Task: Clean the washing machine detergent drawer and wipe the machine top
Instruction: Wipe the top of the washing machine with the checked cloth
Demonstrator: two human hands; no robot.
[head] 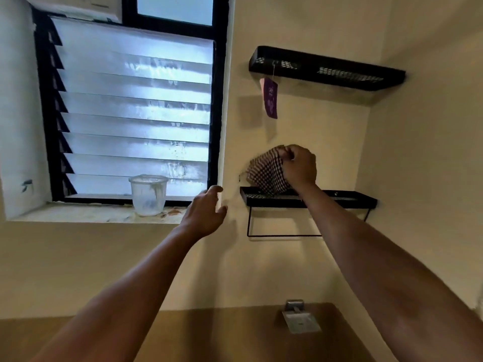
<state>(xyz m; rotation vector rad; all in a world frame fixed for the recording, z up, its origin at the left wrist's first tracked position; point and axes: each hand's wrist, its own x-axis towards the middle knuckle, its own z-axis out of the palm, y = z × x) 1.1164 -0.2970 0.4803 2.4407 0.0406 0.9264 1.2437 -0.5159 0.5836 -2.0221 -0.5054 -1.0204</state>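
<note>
Head camera first, and we're looking up at the wall, with the lower black shelf [352, 198] as our marker. The right hand [298, 165] is just above it, grip clenched on the top of the checked cloth [266, 171], fingers bunching the fabric. The cloth's bottom edge sits on the left end of that shelf, close against the wall. The left hand [206, 212] hovers just left of the shelf, by the corner of the window recess, grip released, fingers loosely curved, nothing in it. Under the shelf we see its thin rail [285, 235]. Well above the shelf there's a second black shelf [326, 67], with a purple tag [270, 97] dangling from its left end. Left of the shelf, a clear plastic cup [148, 194] stands on the sill before the louvre window [136, 108]. Well below the shelf, a metal soap dish [300, 320] is fixed to the wall
</note>
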